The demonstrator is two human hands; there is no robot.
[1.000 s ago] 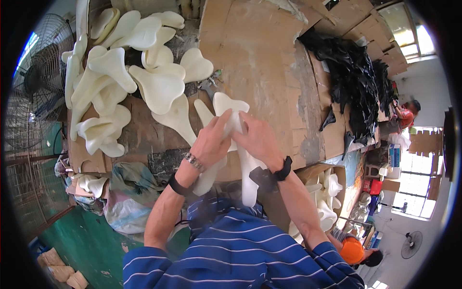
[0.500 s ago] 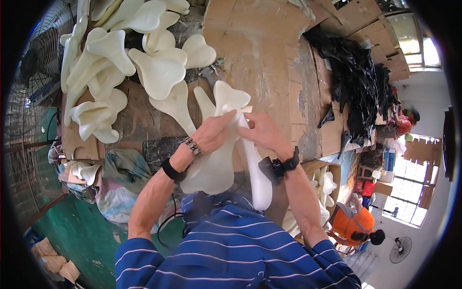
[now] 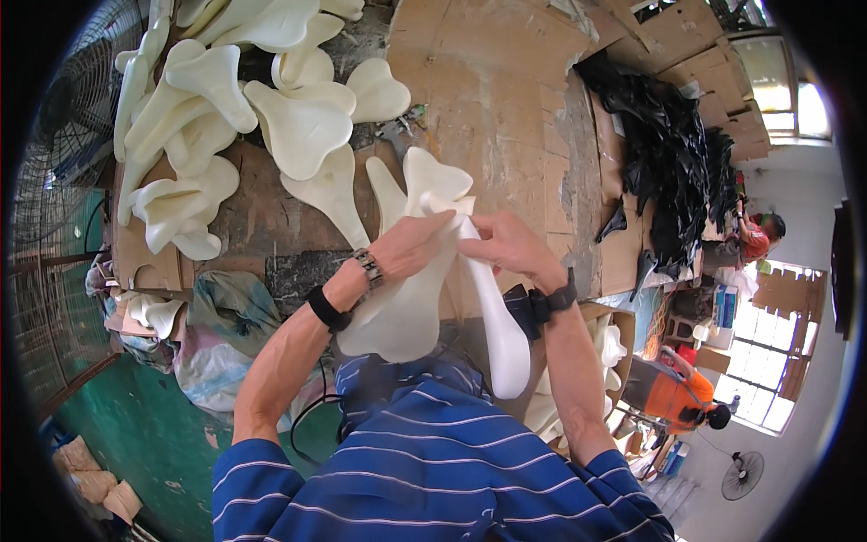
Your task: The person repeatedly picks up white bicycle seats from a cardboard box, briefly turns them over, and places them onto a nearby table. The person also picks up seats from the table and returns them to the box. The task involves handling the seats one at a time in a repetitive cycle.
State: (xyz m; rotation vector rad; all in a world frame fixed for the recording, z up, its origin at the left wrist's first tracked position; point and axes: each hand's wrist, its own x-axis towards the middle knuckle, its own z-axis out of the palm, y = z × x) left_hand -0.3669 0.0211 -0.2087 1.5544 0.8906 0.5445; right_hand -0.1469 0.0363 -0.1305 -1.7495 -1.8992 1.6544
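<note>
My left hand [image 3: 408, 246] and my right hand [image 3: 508, 244] both grip a cream foam piece [image 3: 411, 307], long with a flared end, above the near edge of a cardboard-covered table [image 3: 506, 99]. A second narrow cream piece [image 3: 502, 330] hangs down from under my right hand; whether that hand grips it too I cannot tell. I wear a black band and a metal bracelet on the left wrist and a black watch on the right.
A heap of the same cream foam pieces [image 3: 226, 108] lies at the table's far left. A pile of black pieces [image 3: 673, 154] sits at the right. A fan [image 3: 54, 163] stands left, bags [image 3: 217, 334] lie below the table, and other people [image 3: 677, 397] work at the right.
The cream piece has been lifted and pulled closer to my body, and its long end now hangs lower over my shirt. Both hands have stayed on it.
</note>
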